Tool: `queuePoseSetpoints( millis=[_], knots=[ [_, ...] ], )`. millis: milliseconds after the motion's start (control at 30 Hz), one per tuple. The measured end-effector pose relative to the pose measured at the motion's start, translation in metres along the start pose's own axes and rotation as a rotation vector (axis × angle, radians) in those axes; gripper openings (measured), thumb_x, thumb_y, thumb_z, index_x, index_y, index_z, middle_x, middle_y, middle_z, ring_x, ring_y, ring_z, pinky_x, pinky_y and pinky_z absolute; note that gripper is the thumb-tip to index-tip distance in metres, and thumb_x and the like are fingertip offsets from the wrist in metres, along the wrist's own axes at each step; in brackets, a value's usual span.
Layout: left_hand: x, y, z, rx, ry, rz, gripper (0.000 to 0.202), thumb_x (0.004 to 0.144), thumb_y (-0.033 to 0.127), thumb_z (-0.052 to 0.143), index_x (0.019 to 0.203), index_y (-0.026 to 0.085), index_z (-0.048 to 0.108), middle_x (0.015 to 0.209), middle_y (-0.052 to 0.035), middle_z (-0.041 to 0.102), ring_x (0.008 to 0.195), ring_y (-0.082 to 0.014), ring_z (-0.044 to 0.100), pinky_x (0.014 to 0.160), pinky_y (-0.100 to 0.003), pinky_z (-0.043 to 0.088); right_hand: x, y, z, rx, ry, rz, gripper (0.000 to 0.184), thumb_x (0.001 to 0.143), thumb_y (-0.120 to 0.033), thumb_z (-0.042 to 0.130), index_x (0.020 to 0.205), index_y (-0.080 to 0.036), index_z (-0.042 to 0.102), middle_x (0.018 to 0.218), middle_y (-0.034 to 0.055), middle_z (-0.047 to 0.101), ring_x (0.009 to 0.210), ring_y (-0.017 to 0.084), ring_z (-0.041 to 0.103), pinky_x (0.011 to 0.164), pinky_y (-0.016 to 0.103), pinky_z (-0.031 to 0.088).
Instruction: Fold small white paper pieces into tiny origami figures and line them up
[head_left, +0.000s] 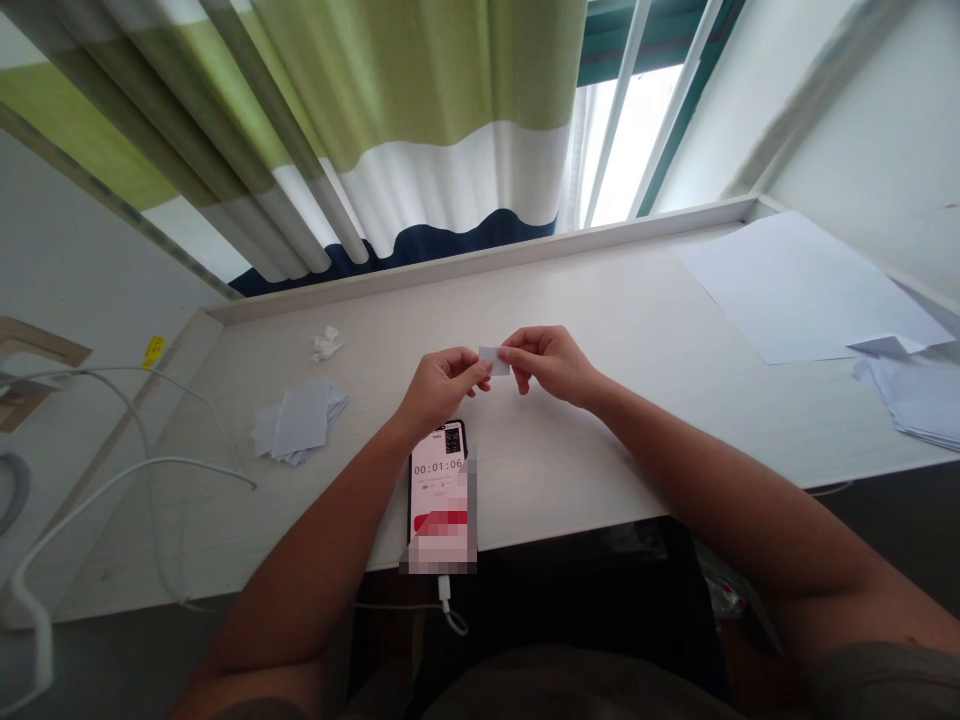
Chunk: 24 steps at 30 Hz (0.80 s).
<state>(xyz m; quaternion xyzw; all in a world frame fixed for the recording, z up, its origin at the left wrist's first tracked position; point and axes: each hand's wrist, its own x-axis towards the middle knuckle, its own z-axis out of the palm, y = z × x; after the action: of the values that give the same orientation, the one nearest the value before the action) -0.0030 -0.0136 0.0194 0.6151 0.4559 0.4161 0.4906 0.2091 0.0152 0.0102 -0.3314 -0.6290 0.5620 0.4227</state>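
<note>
Pinching a paper slip point(494, 360), left hand point(439, 385) and right hand point(551, 362) each grip one end; phone point(439, 470) near, paper pile point(298, 425) leftward.

Daylight comes through the window point(637, 150) beyond and right of the grip, its panes blown out to white; the curtain point(420, 110) behind glows softly. The desk point(675, 300) around the paper slip point(494, 360) pinched by the left hand point(442, 385) and right hand point(551, 362) is evenly bright, with faint shadows. Nearer than the grip, under the desk, all is dark. The phone point(439, 465) just below the grip is pixelated at its lower end. Straight lines bow towards the edges.
</note>
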Motion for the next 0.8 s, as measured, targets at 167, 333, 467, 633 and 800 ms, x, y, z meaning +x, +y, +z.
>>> queuePoseSetpoints(
  millis=[167,333,467,633,800],
  knots=[
    [-0.0007,0.0041,-0.0013,0.009,-0.146,-0.042,0.03,0.086,0.045,0.084,0.076,0.017,0.076,0.076,-0.0069,0.078,0.07,-0.0168,0.071,0.069,-0.03,0.051,-0.0011,0.0004,-0.0001,-0.017,-0.005,0.015,0.036,0.09,-0.05,0.083,0.083,-0.015,0.075,0.056,-0.0008,0.067,0.047,0.011,0.06,0.049,0.025,0.047],
    [-0.0016,0.0081,-0.0007,-0.044,-0.146,-0.046,0.031,0.086,0.044,0.085,0.075,0.017,0.076,0.076,-0.007,0.077,0.07,-0.0162,0.069,0.069,-0.03,0.05,0.0005,0.0029,-0.0007,0.041,-0.001,-0.006,0.035,0.092,-0.05,0.082,0.089,-0.015,0.075,0.058,-0.0019,0.066,0.048,0.011,0.059,0.049,0.025,0.049],
    [-0.0007,0.0071,0.0,-0.119,-0.076,-0.044,0.03,0.085,0.043,0.085,0.074,0.017,0.073,0.074,-0.0061,0.076,0.068,-0.0154,0.068,0.068,-0.03,0.049,0.0007,0.0019,-0.0016,0.122,0.015,-0.022,0.033,0.089,-0.045,0.086,0.101,-0.016,0.075,0.075,-0.0014,0.07,0.051,0.01,0.063,0.05,0.026,0.056],
    [0.0001,0.0055,-0.001,-0.16,-0.059,-0.051,0.029,0.084,0.041,0.085,0.074,0.017,0.072,0.074,-0.0059,0.076,0.069,-0.0156,0.069,0.069,-0.03,0.049,-0.0014,-0.0007,-0.0034,0.138,-0.028,-0.068,0.038,0.087,-0.041,0.088,0.114,-0.019,0.076,0.093,-0.0006,0.071,0.059,0.012,0.072,0.058,0.028,0.063],
    [0.0004,0.0045,-0.0015,-0.135,-0.054,-0.035,0.031,0.084,0.044,0.086,0.077,0.017,0.074,0.079,-0.0064,0.077,0.071,-0.0166,0.072,0.068,-0.03,0.05,-0.0007,0.0009,-0.0044,0.141,-0.049,-0.073,0.045,0.089,-0.05,0.088,0.12,-0.02,0.076,0.092,-0.0002,0.073,0.06,0.012,0.072,0.059,0.028,0.064]
  ],
)
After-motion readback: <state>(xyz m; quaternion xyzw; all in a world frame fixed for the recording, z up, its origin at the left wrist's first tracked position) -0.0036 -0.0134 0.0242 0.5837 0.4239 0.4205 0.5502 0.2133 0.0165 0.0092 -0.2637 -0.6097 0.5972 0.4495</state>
